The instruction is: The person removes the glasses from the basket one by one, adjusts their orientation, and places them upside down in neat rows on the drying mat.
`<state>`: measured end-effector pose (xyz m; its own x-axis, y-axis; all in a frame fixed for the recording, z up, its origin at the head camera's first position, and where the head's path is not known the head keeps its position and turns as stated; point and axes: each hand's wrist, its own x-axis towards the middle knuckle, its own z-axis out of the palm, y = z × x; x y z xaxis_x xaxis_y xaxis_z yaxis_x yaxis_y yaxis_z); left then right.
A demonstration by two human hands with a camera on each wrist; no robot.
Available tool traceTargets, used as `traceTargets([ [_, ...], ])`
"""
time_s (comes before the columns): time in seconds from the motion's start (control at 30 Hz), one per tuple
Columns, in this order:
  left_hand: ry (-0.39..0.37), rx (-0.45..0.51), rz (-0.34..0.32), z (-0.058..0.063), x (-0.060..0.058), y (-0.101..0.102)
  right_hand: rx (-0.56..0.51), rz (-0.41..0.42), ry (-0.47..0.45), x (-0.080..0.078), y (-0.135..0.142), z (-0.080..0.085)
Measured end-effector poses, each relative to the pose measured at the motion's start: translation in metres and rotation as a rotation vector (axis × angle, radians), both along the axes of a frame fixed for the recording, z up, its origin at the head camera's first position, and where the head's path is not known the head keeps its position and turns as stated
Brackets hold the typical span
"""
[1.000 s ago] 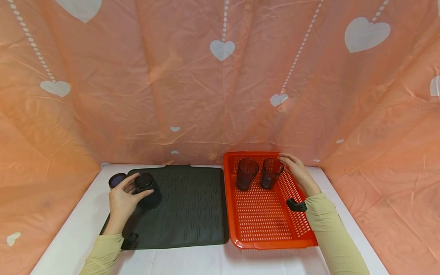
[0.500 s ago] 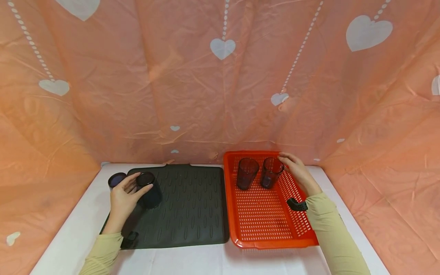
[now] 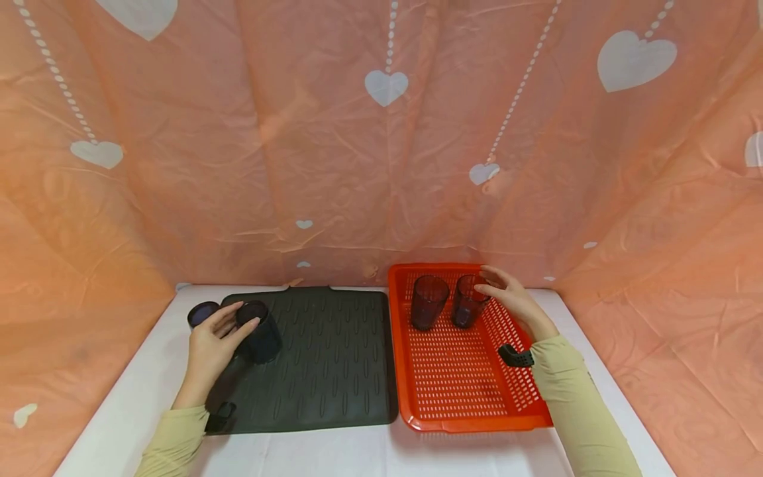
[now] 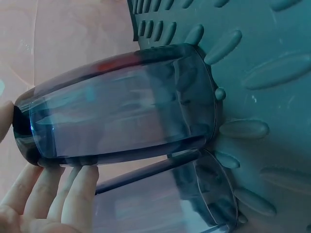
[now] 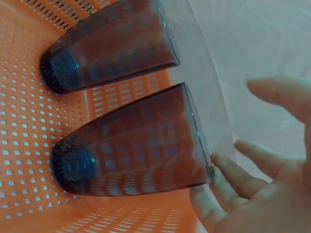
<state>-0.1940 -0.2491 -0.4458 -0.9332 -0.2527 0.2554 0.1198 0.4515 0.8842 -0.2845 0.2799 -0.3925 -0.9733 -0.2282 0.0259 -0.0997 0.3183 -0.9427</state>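
Note:
Upside down on the dark ridged mat [image 3: 334,358] stands a tinted drinking glass [image 4: 121,107]. The fingers and thumb of my left hand [image 3: 211,344] hold it lightly at its base, while its rim rests on the mat. A second inverted glass [image 3: 204,313] is right beside it, partly behind that hand. Two more tinted glasses stand upright inside the orange-red basket [image 3: 401,371]. My right hand [image 3: 512,299] is at the nearer one, the right glass [image 5: 131,150], fingertips touching the outside of its rim. Its thumb is spread away from the glass in the right wrist view.
The left basket glass [image 3: 428,305] stands close beside the right one. The basket's raised rim borders the mat, both on a white table [image 3: 322,454]. An orange curtain [image 3: 334,165] with pale hearts encloses the back and sides.
My left thumb has shifted up from the glass's side to the edge of its base. My right thumb has come into view over the right basket glass. All the glasses stay put.

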Motion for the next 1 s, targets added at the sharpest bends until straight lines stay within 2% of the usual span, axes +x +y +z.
traceTargets([
  [0.2,-0.018,-0.005,-0.006,0.002,0.001,0.000,0.088,0.051,0.075,0.000,-0.001,0.000],
  [0.4,-0.038,0.007,-0.003,0.003,0.001,0.000,0.139,0.065,0.105,-0.002,0.000,-0.002],
  [0.77,-0.040,0.003,-0.009,0.002,0.003,-0.002,0.188,0.046,0.077,-0.006,0.000,-0.008],
  [1.0,-0.018,-0.020,-0.064,0.003,0.005,-0.004,0.148,0.020,0.066,-0.008,0.001,-0.016],
])
